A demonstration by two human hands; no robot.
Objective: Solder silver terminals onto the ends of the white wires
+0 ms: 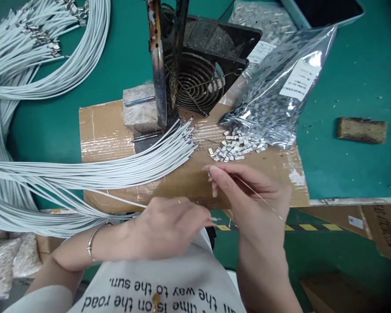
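Note:
My right hand (254, 187) is closed in a pinch, thumb against index finger, just in front of the loose metal tabs. A small metal piece (210, 174) shows at its fingertips. A thin silvery wire (259, 195), resembling solder wire, runs across this hand from the fingers towards the wrist. My left hand (169, 226) is closed at the table's front edge, palm down, lower than the right. One white cable (117, 198) leads in under it, and a pale tip shows past its fingertips. The grip itself is mostly hidden. Small metal tabs (231, 147) lie piled on the cardboard (107, 143).
A bundle of white cables (143, 169) lies across the cardboard, beneath upright metal bars (158, 65) and a black fan (195, 80). A plastic bag of tabs (273, 95) and a brown block (361, 130) are rightward. More cables (84, 65) fill the left; a phone (326, 11) lies behind.

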